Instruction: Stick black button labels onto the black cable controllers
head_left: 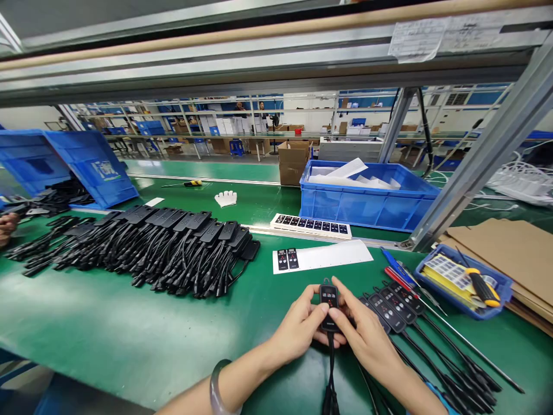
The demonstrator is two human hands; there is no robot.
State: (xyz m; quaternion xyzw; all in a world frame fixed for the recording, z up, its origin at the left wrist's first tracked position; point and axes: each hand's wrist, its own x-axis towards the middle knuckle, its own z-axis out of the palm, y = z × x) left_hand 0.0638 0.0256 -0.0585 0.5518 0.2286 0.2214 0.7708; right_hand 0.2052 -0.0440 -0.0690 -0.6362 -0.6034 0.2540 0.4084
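Observation:
Between my two hands is a small black control box (329,297) with a hook loop on top and black cables hanging from its lower end. My left hand (300,323) grips its left side, thumb on the face. From the other side my right hand (356,323) holds it, thumb pressed on the front label. Just beyond lies a white label strip (324,257) with two black labels at its left end. Several similar labelled boxes (391,308) with cables lie to the right, partly behind my right hand.
A long row of black cabled boxes (185,230) covers the left. Behind stand a stack of label sheets (311,226), a blue bin (367,202) and a white glove (226,199). At right are a long red screwdriver (453,325) and a small blue tray (464,282). Another person's hand (6,227) shows far left.

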